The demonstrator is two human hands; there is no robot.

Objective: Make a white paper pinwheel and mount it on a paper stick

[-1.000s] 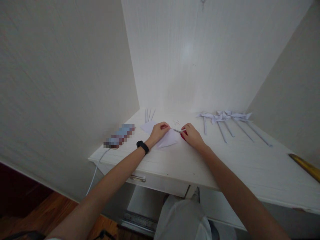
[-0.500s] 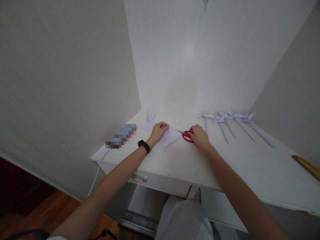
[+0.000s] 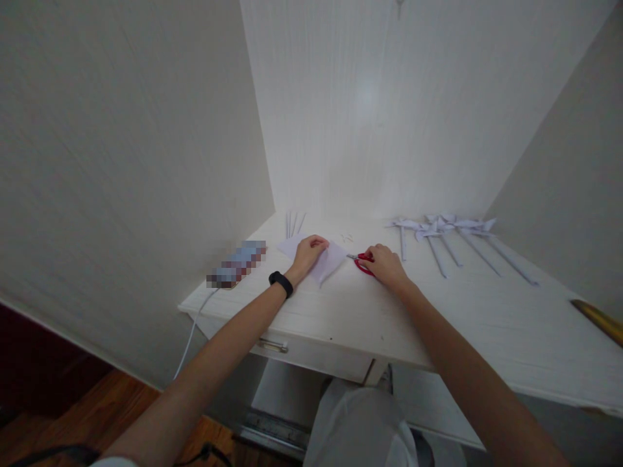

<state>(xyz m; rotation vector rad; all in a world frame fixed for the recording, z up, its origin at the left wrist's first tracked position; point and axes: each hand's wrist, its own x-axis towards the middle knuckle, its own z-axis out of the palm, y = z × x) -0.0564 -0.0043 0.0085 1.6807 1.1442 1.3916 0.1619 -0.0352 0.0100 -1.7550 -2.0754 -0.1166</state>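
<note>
My left hand (image 3: 310, 251) is closed on a white sheet of paper (image 3: 329, 262), its thumb and fingers pinched near the middle of the sheet. The paper lies turned like a diamond on the desk, partly hidden under the hand. My right hand (image 3: 384, 262) holds red-handled scissors (image 3: 363, 263), fingers wrapped round the handles. Their blades point left and lie beside the paper's right corner; whether they touch it I cannot tell. Behind the paper, small paper scraps (image 3: 346, 238) rest on the desk.
Several paper pinwheels (image 3: 440, 226) on rolled paper sticks lie at the back right of the white desk (image 3: 467, 331). Thin paper sticks (image 3: 293, 224) lie at the back left. A blurred-out phone (image 3: 237, 264) with a white cable is at the left edge. A gold-coloured object (image 3: 598, 321) sits far right.
The scissors have drawn slightly right, away from the middle of the paper, and their handles have come closer together. The paper's right part now lies flatter. My left hand stays in place.
</note>
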